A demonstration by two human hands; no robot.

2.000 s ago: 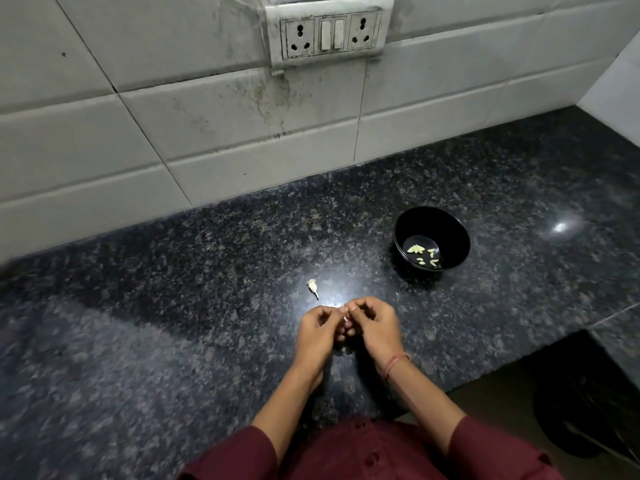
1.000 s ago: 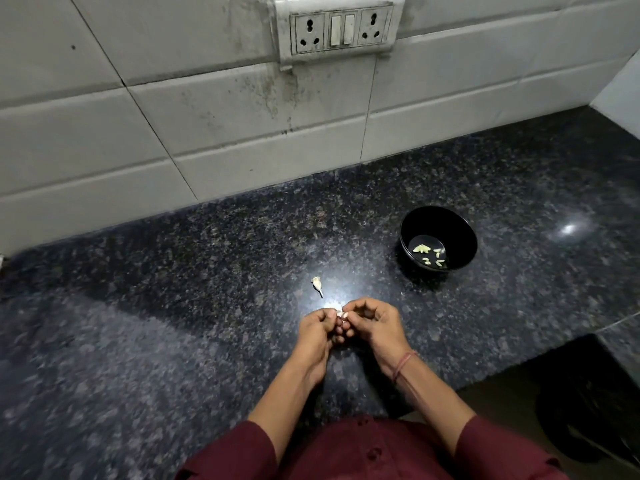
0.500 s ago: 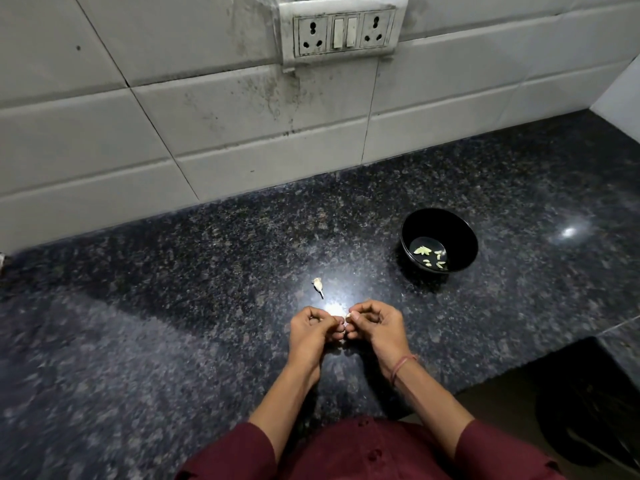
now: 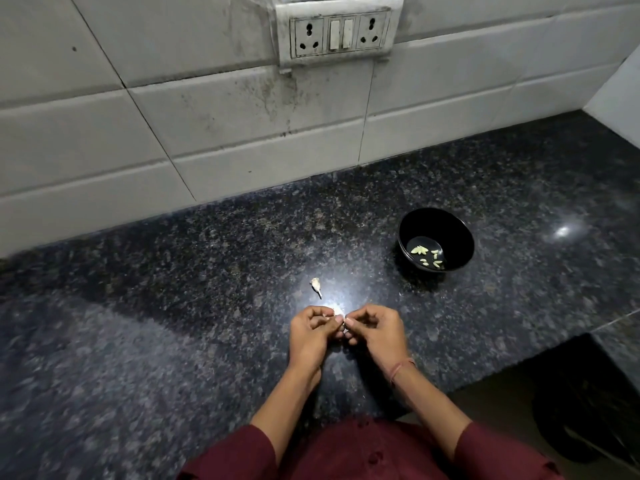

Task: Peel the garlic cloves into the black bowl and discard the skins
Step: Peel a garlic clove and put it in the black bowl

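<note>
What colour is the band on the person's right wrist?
A reddish-orange band, clearest in the head view.

Dim overhead light glares off the countertop [image 4: 349,285]; wide-angle edges bend, corners perhaps slightly soft.

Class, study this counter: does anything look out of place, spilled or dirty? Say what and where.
A pale garlic scrap lies loose on the counter, beyond the left hand and apart from the black bowl. The tiles under the socket are streaked with dark grime. Nothing looks spilled or broken.
</note>
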